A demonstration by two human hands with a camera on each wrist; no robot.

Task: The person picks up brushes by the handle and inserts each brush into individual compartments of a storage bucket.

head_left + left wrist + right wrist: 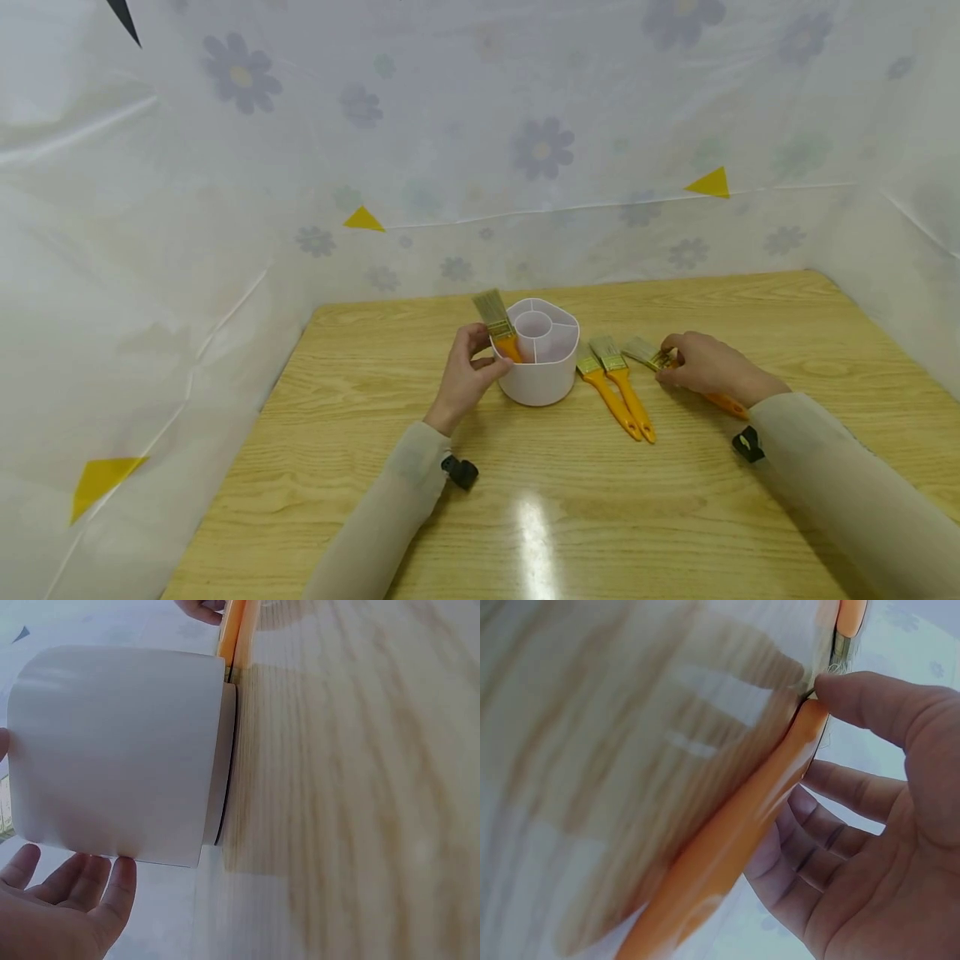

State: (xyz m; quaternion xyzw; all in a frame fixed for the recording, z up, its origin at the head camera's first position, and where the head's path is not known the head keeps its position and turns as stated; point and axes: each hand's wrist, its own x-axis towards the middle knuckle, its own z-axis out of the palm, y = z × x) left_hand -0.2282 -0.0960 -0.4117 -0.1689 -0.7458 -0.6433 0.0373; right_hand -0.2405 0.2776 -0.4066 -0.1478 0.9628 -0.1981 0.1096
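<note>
A white divided organizer (537, 383) with a round middle compartment stands on the table. One paintbrush (492, 313) leans in its left compartment, bristles up. My left hand (467, 375) holds the organizer's left side, thumb at the front rim; in the left wrist view its fingertips (124, 874) touch the white wall. Over on the right, my right hand (705, 365) pinches a paintbrush (742, 806) near its metal band, thumb on one side and fingers on the other. That brush lies low along the tabletop, its orange handle partly hidden under the hand in the head view.
Two more paintbrushes (621, 392) lie side by side between the organizer and my right hand, bristles toward the back. The wooden table (600, 517) meets flower-patterned sheeting (480, 150) at the back and sides. Yellow tape pieces (363, 220) mark the sheeting.
</note>
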